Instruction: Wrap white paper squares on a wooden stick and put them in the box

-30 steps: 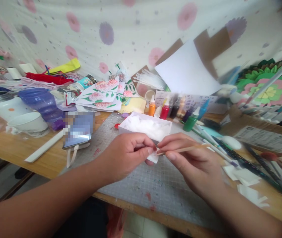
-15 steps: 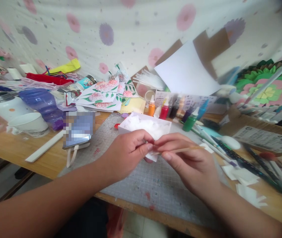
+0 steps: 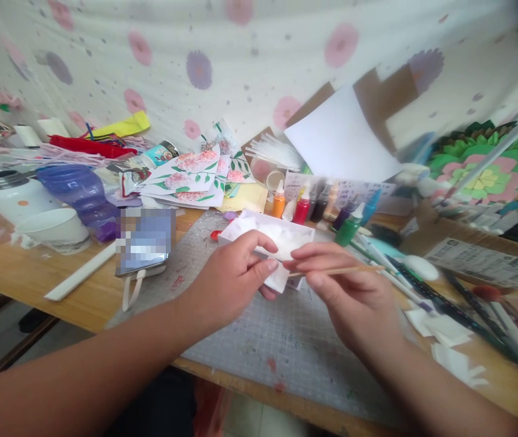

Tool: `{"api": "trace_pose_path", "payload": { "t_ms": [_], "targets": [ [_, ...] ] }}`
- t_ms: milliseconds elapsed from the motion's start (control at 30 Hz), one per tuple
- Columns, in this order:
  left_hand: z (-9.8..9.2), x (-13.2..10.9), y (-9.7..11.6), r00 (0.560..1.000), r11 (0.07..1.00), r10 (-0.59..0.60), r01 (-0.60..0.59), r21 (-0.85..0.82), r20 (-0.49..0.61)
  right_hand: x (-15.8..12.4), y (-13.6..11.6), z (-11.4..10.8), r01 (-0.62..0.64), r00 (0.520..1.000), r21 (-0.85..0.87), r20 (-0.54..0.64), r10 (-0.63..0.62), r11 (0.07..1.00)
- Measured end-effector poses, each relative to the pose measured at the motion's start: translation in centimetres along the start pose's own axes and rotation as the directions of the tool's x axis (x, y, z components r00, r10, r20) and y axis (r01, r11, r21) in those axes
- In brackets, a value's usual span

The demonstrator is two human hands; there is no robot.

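Thumb and forefinger of the curled left hand (image 3: 234, 276) pinch a small white paper piece (image 3: 280, 279). The right hand (image 3: 354, 294) pinches a thin wooden stick (image 3: 350, 270) that points toward 3 o'clock. Both are above the gridded cutting mat (image 3: 286, 346), with a white box (image 3: 259, 213) of fluffy scraps at 12 o'clock.

The left forearm (image 3: 81, 370) reaches in bare from the near left and rises to the left hand (image 3: 234, 276). This hand sits knuckles up, its fingers curled and its thumb pressed toward them in a closed pinch. The right forearm (image 3: 441, 394) comes in from the near right to the right hand (image 3: 354, 297), whose index finger and thumb stretch leftward, pinched together. The fingertips of the two hands lie just beside each other in the middle.
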State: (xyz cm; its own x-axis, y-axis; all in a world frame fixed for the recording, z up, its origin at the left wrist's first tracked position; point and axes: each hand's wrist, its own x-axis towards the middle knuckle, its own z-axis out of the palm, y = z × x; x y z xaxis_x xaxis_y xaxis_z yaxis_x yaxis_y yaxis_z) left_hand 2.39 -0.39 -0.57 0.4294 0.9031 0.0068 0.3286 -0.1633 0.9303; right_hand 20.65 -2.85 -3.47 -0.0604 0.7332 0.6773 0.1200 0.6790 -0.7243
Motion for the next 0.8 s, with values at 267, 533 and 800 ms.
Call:
{"api": "trace_pose_path", "payload": {
  "t_ms": [267, 533, 800],
  "targets": [
    [0.7, 0.1, 0.0, 1.0, 0.989, -0.026, 0.023, -0.146, -0.013, -0.2, -0.1, 0.6, -0.075, 0.992, -0.074, -0.103, 0.067, 0.994],
    [-0.4, 0.7, -0.4, 0.997, 0.982, -0.069, 0.064, -0.18, -0.019, 1.0, 4.0, -0.6, -0.226, 0.933, -0.221, -0.328, 0.146, 0.949],
    [-0.5, 0.2, -0.2, 0.996, 0.917, -0.059, 0.082, -0.392, 0.071, 0.4, 2.2, -1.1, 0.016, 0.96, -0.263, -0.266, -0.088, 0.965]
  ]
}}
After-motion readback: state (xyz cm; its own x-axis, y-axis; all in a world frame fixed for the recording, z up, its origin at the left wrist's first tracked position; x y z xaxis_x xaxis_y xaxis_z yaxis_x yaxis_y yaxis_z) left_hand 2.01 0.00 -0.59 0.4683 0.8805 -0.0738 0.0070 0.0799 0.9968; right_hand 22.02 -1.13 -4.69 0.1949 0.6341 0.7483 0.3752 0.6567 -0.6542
